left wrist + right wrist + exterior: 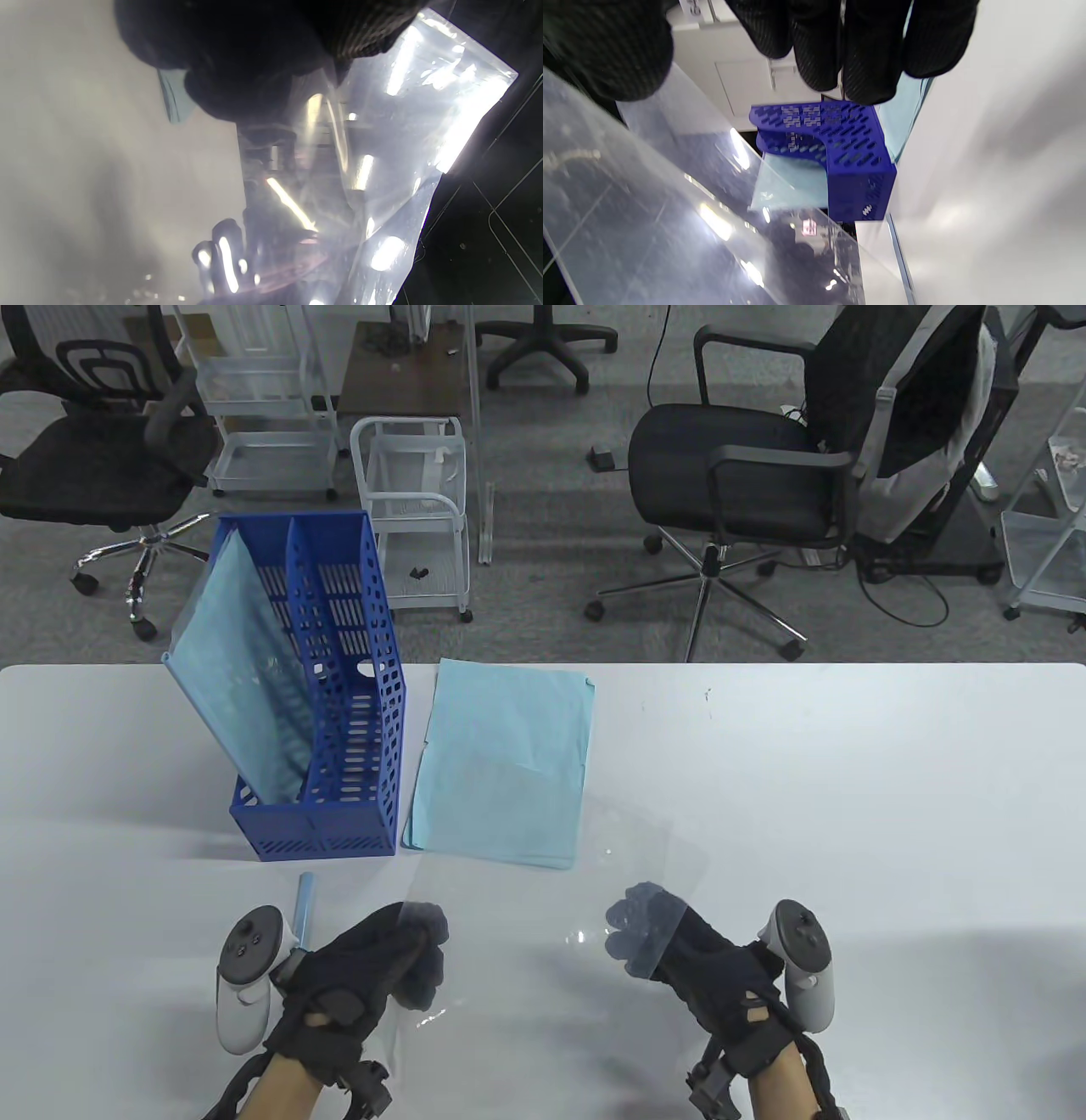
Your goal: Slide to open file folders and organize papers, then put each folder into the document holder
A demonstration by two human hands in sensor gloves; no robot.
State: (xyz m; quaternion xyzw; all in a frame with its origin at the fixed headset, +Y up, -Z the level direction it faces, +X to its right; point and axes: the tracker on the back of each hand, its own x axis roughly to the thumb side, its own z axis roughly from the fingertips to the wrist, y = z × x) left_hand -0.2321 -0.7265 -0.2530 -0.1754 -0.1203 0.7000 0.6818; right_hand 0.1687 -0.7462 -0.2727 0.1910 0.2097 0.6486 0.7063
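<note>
Clear folder (551, 899) (glossy), both hands gripping

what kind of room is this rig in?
Likely an office or lab workspace: black swivel chairs and white rolling carts on a grey floor behind a white table with a blue document holder.
</note>
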